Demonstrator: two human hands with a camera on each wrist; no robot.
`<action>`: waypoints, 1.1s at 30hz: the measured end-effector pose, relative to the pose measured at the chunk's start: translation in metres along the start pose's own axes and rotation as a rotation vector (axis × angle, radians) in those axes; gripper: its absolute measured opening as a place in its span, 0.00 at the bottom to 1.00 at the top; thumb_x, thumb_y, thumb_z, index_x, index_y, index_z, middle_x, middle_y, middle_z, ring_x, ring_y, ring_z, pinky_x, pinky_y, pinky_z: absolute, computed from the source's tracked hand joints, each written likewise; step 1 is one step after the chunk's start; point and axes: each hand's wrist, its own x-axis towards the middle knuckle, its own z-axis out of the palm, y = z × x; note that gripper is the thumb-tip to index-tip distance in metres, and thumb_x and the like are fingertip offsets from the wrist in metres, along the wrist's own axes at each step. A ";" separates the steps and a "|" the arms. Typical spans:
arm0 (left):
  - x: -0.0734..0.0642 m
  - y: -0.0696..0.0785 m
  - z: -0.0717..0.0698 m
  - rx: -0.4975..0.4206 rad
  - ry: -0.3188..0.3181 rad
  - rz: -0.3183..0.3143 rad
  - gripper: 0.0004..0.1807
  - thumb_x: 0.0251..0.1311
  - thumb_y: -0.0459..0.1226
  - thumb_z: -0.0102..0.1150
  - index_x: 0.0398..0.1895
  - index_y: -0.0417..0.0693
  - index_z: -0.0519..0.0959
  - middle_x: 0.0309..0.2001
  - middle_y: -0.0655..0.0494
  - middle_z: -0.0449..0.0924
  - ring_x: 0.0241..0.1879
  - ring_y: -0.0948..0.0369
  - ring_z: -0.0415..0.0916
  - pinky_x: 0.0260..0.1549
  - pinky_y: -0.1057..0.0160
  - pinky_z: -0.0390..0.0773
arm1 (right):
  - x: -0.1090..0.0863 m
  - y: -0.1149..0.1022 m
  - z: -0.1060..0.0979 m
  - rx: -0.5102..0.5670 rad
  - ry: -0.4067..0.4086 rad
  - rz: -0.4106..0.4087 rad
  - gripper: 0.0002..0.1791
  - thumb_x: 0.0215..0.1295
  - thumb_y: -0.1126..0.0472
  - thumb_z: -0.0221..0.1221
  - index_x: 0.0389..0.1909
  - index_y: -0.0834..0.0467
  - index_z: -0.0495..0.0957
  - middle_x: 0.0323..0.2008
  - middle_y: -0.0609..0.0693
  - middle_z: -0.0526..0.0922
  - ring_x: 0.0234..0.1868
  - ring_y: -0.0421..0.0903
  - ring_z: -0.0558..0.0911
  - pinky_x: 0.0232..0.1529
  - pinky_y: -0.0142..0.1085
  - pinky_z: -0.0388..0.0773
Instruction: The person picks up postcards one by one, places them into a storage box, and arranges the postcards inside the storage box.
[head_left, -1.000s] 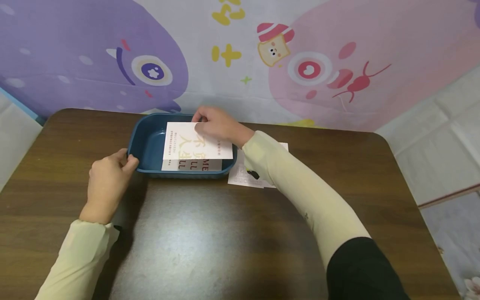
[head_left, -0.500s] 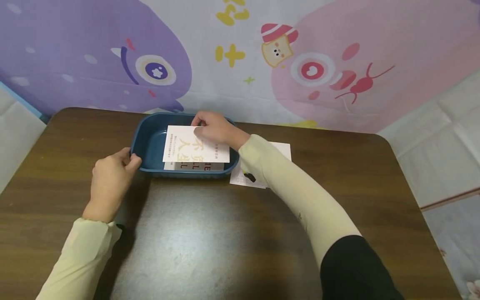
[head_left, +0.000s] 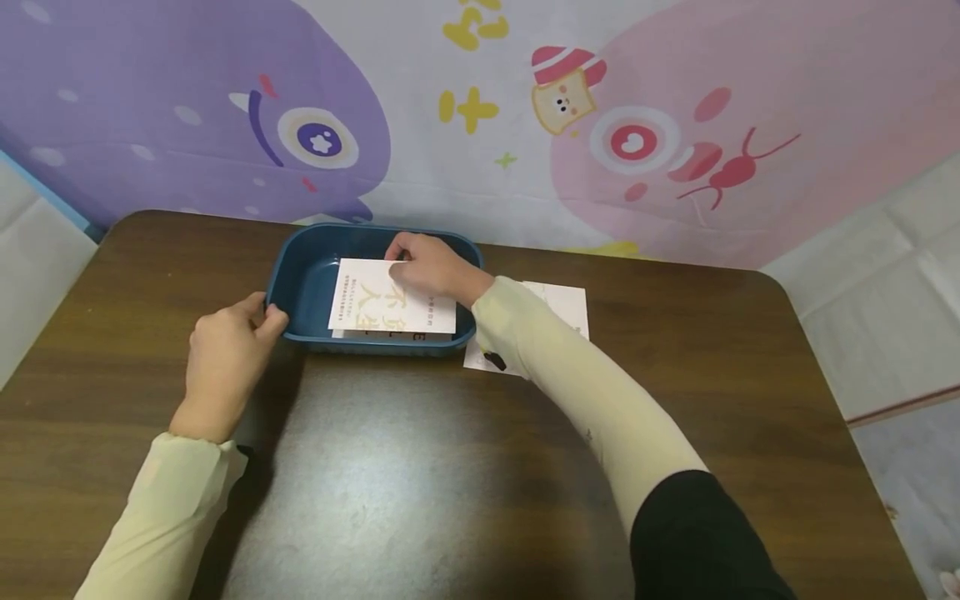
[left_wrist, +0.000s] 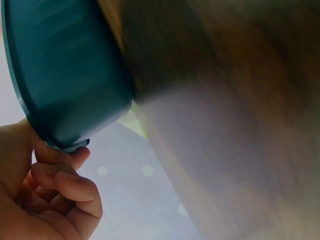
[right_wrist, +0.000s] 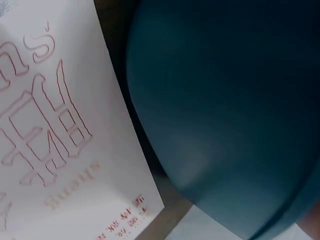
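Note:
A blue rectangular dish (head_left: 303,292) stands near the table's back edge. My left hand (head_left: 227,358) pinches its left rim between thumb and fingers; the left wrist view shows the curled fingers (left_wrist: 75,187) under the rim of the dish (left_wrist: 65,75). Inside the dish, my right hand (head_left: 431,265) pinches the top edge of a white card (head_left: 360,292) printed with gold characters. Beneath that one lies another card (head_left: 352,335), mostly covered. In the right wrist view the dish's outer wall (right_wrist: 215,100) fills the right side, and the right hand is almost wholly out of frame.
To the right of the dish, partly under my right forearm, white printed cards (head_left: 566,304) lie on the dark wooden table (head_left: 375,467). One card (right_wrist: 115,165) with red outlined lettering lies close beside the dish. A cartoon-printed cloth (head_left: 465,183) hangs right behind the table.
My right hand has lowered the gold-lettered card further into the dish, so it covers more of the card beneath. My left hand keeps its grip on the rim. The head view has shifted slightly.

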 end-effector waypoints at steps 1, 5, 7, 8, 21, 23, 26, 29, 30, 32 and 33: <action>0.000 0.000 0.000 -0.001 -0.001 0.001 0.17 0.62 0.38 0.45 0.43 0.35 0.79 0.22 0.44 0.75 0.21 0.52 0.67 0.17 0.62 0.60 | 0.000 0.001 0.001 -0.006 0.000 0.002 0.12 0.64 0.58 0.49 0.46 0.54 0.74 0.32 0.48 0.75 0.30 0.43 0.70 0.34 0.30 0.66; 0.000 0.000 0.000 -0.004 0.003 0.007 0.16 0.62 0.38 0.45 0.43 0.36 0.79 0.20 0.45 0.74 0.20 0.52 0.67 0.16 0.62 0.59 | 0.002 0.004 0.004 -0.034 0.000 0.003 0.12 0.64 0.58 0.49 0.46 0.55 0.75 0.37 0.48 0.78 0.33 0.42 0.72 0.38 0.31 0.67; 0.000 -0.001 0.000 -0.008 0.003 0.010 0.17 0.62 0.38 0.46 0.43 0.36 0.79 0.20 0.45 0.73 0.20 0.52 0.66 0.16 0.62 0.59 | 0.003 0.004 0.005 -0.054 -0.001 0.005 0.13 0.64 0.58 0.49 0.47 0.55 0.75 0.40 0.49 0.78 0.36 0.42 0.72 0.40 0.31 0.68; 0.000 -0.001 0.000 -0.010 0.004 0.010 0.17 0.62 0.38 0.45 0.43 0.35 0.79 0.19 0.46 0.73 0.20 0.52 0.66 0.16 0.62 0.58 | 0.003 0.005 0.006 -0.062 -0.003 0.005 0.13 0.64 0.58 0.49 0.47 0.55 0.74 0.41 0.49 0.78 0.37 0.42 0.72 0.42 0.32 0.68; 0.000 -0.002 0.002 -0.007 0.021 0.020 0.16 0.61 0.38 0.46 0.42 0.36 0.79 0.20 0.44 0.75 0.20 0.52 0.67 0.16 0.62 0.59 | 0.010 0.009 0.017 -0.167 -0.060 0.030 0.14 0.63 0.57 0.49 0.48 0.54 0.74 0.46 0.50 0.78 0.42 0.44 0.72 0.48 0.35 0.68; -0.001 -0.001 0.002 -0.008 0.021 0.019 0.17 0.61 0.38 0.46 0.43 0.35 0.79 0.21 0.44 0.75 0.20 0.52 0.67 0.16 0.62 0.60 | 0.011 0.010 0.018 -0.167 -0.064 0.033 0.14 0.63 0.57 0.49 0.48 0.54 0.73 0.45 0.50 0.78 0.42 0.43 0.72 0.48 0.34 0.68; -0.001 -0.001 0.002 -0.011 0.021 0.018 0.17 0.61 0.38 0.46 0.43 0.35 0.79 0.21 0.44 0.75 0.20 0.52 0.67 0.16 0.62 0.60 | 0.010 0.011 0.021 -0.158 -0.084 0.045 0.14 0.64 0.57 0.48 0.49 0.53 0.72 0.44 0.50 0.77 0.41 0.44 0.72 0.46 0.35 0.68; -0.001 -0.001 0.002 -0.013 0.023 0.018 0.17 0.61 0.38 0.46 0.44 0.34 0.79 0.21 0.43 0.76 0.20 0.52 0.67 0.16 0.62 0.60 | 0.011 0.012 0.024 -0.162 -0.100 0.053 0.14 0.65 0.55 0.48 0.49 0.52 0.72 0.46 0.49 0.76 0.41 0.44 0.72 0.45 0.35 0.68; -0.001 -0.001 0.002 -0.013 0.024 0.018 0.17 0.61 0.38 0.46 0.44 0.35 0.79 0.21 0.43 0.76 0.20 0.52 0.67 0.16 0.62 0.60 | 0.011 0.013 0.024 -0.168 -0.103 0.053 0.14 0.65 0.55 0.48 0.50 0.52 0.72 0.47 0.49 0.76 0.41 0.44 0.72 0.45 0.35 0.69; -0.001 -0.002 0.002 -0.013 0.024 0.016 0.17 0.61 0.38 0.46 0.43 0.36 0.79 0.21 0.43 0.76 0.19 0.52 0.67 0.16 0.62 0.60 | 0.012 0.014 0.026 -0.183 -0.099 0.047 0.15 0.65 0.54 0.48 0.50 0.52 0.72 0.50 0.49 0.76 0.43 0.44 0.72 0.47 0.36 0.69; -0.001 -0.002 0.002 -0.013 0.023 0.015 0.17 0.61 0.38 0.46 0.42 0.36 0.79 0.21 0.44 0.75 0.20 0.52 0.67 0.16 0.62 0.60 | 0.013 0.014 0.026 -0.192 -0.094 0.040 0.15 0.65 0.54 0.49 0.50 0.52 0.72 0.51 0.49 0.76 0.44 0.44 0.72 0.48 0.36 0.69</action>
